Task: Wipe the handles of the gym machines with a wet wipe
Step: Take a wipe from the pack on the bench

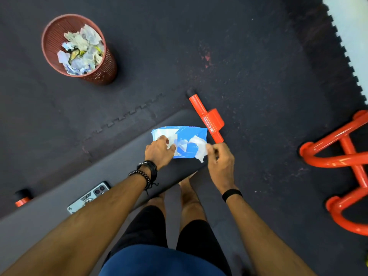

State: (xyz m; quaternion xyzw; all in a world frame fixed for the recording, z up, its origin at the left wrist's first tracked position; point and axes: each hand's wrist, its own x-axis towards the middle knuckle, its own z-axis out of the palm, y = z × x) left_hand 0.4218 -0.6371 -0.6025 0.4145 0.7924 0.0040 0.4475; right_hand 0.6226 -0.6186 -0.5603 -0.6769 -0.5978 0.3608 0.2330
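Dark rubber gym flooring, padded bench [59, 202] across it. Blue wipes pack [186, 141] lies at bench end; left hand [159, 151] presses it flat, fingers seemingly straight. Right hand [220, 159] pinches white wet wipe [199, 147] at pack opening. Orange bench frame [207, 116] just beside.

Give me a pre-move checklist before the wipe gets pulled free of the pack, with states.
1. Left hand pressing the wipes pack down: ok.
2. Right hand pinching the wet wipe: ok.
3. Wipe fully clear of the pack: not ok, still partly in the opening.
4. Pack resting flat on the bench pad: ok.
5. Only one wipe coming out: cannot tell.
6. Bin has room for the used wipe: not ok, nearly full.
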